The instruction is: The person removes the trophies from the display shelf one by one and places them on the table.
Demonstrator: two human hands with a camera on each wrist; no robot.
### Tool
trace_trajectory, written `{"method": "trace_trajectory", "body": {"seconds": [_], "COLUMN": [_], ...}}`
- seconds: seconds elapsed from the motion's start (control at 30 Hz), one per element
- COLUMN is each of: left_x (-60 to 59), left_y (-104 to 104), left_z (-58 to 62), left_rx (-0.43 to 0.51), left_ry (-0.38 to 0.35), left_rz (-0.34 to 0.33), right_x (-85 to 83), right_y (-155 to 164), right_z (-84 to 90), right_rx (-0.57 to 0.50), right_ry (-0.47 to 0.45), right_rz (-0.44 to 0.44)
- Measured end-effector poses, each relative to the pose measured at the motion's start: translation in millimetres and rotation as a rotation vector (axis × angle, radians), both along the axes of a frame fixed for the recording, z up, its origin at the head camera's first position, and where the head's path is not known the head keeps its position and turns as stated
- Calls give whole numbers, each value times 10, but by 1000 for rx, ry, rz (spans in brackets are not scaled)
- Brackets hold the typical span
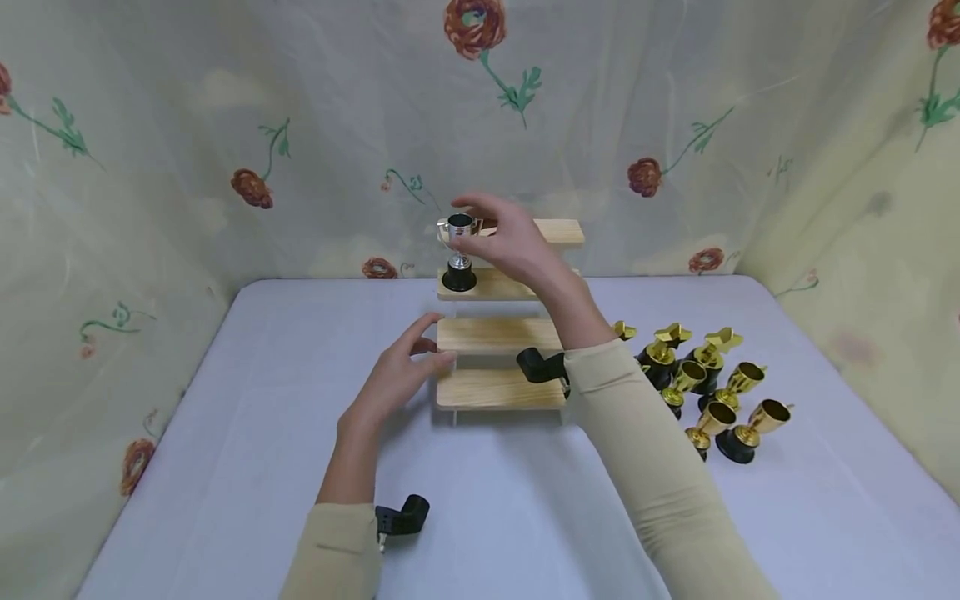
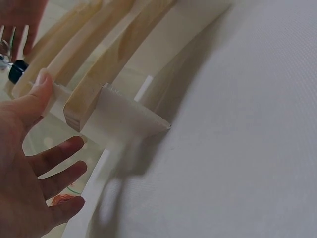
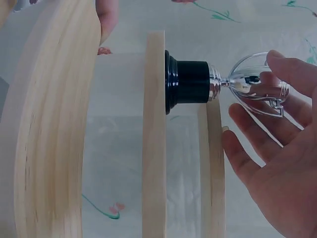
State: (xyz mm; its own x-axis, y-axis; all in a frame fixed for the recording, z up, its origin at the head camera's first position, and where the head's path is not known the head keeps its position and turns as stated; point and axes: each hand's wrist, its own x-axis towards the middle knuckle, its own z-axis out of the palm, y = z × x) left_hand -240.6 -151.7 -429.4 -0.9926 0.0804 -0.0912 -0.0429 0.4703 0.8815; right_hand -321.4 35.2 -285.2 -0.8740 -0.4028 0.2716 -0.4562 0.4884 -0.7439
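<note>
A silver trophy cup (image 1: 460,250) on a black base stands at the left end of the second shelf from the top on a wooden tiered stand (image 1: 498,335). My right hand (image 1: 504,237) holds its cup near the rim, the thumb on one side and fingers on the other; in the right wrist view the black base (image 3: 190,82) sits flat against the shelf board. At the stand's left side is my left hand (image 1: 393,375), its thumb (image 2: 42,91) against the stand's side and the other fingers spread apart.
Several gold trophies (image 1: 742,377), some cups and some topped with stars, stand on the white table (image 1: 300,400) to the right of the stand, partly behind the right sleeve. A floral curtain (image 1: 337,100) hangs close behind the stand.
</note>
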Motion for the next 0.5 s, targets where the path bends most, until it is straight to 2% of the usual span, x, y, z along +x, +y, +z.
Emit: {"method": "trace_trajectory", "body": {"seconds": [0.17, 0.5], "left_x": [6, 8], "left_y": [20, 0], "left_z": [-37, 18], "left_rx": [10, 22], "left_ry": [0, -14], "left_rz": [-5, -8], "right_x": [-3, 11], "right_y": [-18, -4], "right_z": [-46, -41], "right_rx": [-30, -45], "right_ry": [23, 47], "right_rz": [2, -13]}}
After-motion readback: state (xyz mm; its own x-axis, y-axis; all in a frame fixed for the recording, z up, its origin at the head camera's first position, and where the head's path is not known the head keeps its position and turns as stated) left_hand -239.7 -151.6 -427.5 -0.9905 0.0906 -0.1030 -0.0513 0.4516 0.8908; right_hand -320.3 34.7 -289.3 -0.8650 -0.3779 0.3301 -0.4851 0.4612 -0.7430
